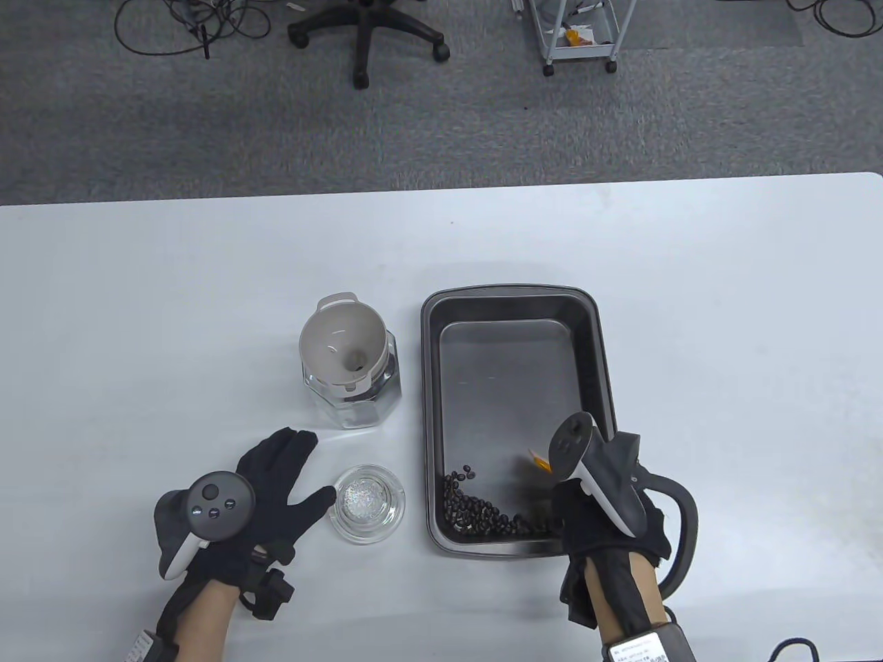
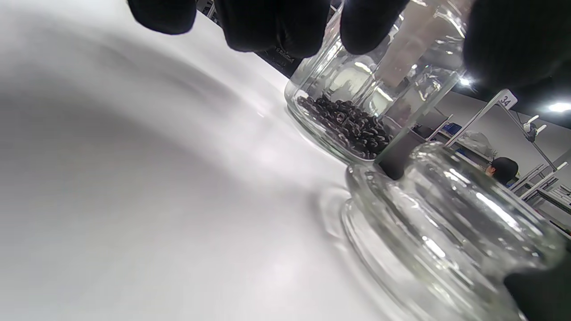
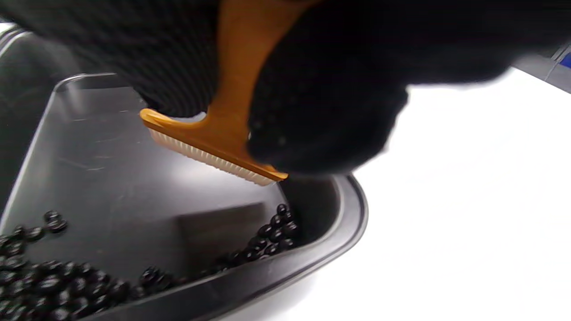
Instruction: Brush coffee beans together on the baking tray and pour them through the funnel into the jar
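A dark baking tray [image 1: 593, 358] lies right of centre, with coffee beans [image 1: 476, 514] gathered along its near edge and near left corner. My right hand [image 1: 586, 496] grips an orange brush [image 3: 232, 120] by its handle, bristles just above the tray floor [image 3: 107, 169] and the beans [image 3: 267, 232]. The brush [image 1: 538, 460] barely shows in the table view. A white funnel [image 1: 341, 343] sits in the glass jar [image 1: 355, 403], which holds some beans [image 2: 352, 127]. My left hand [image 1: 283, 476] lies flat on the table, fingers spread beside the jar.
A round glass lid [image 1: 367, 503] lies on the table between my left hand and the tray, close to my thumb; the lid [image 2: 428, 236] fills the left wrist view's lower right. Beyond the table's far edge stand an office chair [image 1: 365, 34] and a cart [image 1: 579, 34].
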